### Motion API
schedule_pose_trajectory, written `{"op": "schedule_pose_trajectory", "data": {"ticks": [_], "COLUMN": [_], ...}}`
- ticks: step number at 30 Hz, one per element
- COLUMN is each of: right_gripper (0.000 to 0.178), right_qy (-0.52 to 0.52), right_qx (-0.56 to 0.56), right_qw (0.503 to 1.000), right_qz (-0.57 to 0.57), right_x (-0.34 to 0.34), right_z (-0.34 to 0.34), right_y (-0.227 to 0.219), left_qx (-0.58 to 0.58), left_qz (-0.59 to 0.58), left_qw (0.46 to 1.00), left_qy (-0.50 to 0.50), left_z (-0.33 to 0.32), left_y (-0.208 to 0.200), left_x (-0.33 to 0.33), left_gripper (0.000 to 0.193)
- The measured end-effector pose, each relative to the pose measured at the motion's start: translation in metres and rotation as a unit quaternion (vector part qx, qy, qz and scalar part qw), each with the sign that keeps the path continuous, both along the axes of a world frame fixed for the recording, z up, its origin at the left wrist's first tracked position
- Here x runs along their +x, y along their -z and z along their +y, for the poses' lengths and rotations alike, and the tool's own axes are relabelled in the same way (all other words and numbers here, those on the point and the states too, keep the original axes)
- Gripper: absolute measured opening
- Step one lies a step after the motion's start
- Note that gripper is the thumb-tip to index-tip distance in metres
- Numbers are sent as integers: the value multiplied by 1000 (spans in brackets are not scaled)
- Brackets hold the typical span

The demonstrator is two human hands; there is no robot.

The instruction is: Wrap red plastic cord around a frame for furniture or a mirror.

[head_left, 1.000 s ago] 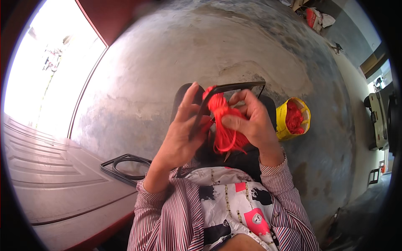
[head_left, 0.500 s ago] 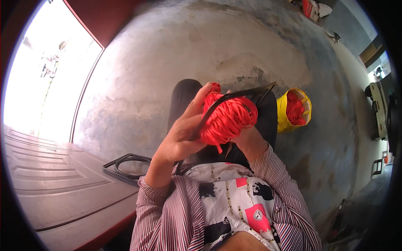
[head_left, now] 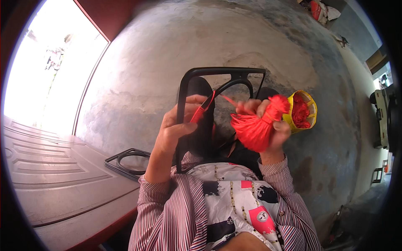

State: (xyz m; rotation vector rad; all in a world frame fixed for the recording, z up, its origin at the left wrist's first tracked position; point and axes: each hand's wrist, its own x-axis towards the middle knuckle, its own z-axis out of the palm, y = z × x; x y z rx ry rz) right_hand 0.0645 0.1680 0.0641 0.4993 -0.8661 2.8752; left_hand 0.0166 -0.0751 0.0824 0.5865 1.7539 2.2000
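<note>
My left hand [head_left: 178,127] is closed around a black frame [head_left: 217,70], a rounded outer shape with a curved ring inside. Beside those fingers, red cord [head_left: 197,114] lies along the ring, and a strand loops up over it. To the right, my right hand [head_left: 281,134] grips a thick bundle of red cord [head_left: 257,129], cinched near its upper end and fanned out below. A short stretch of cord runs leftward from the bundle toward the ring. The frame stands upright over my lap, its lower part partly hidden by my knees and hands.
A yellow basket [head_left: 315,109] with more red cord [head_left: 300,112] stands on the floor at my right. At my left, another black frame [head_left: 125,161] rests on a pale panelled surface [head_left: 54,180]. Bare concrete floor [head_left: 159,54] spreads ahead.
The cord bundle has moved right, out of the ring area and away from my left hand. The black frame has turned to show its face, and a strand now loops over its ring.
</note>
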Motion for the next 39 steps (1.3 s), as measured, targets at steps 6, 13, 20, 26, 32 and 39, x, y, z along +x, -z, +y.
{"op": "schedule_pose_trajectory", "data": {"ticks": [6,13,20,26,32,39], "right_gripper": [39,39,44,56,31,37], "right_qy": [-138,-122,-70,-112,97,-173], "right_qx": [227,2,-71,233,430,-39], "right_qw": [964,991,963,955,896,971], "right_qz": [12,-61,-251,-145,-49,-158], "right_x": [21,29,0,8,-19,-20], "right_z": [-26,-19,-4,-17,-38,-23], "right_y": [-18,-23,15,-55,-56,21], "left_qx": [25,120,93,164,122,211], "left_qz": [-104,-82,1,-162,-213,-282], "left_qw": [994,987,993,972,967,933], "left_qy": [39,67,70,47,-72,76], "left_z": [5,-8,-6,-1,40,22], "left_y": [-3,23,18,-2,-19,-11], "left_x": [-1,-13,-14,5,27,25], "left_gripper": [68,64,68,77,37,34]}}
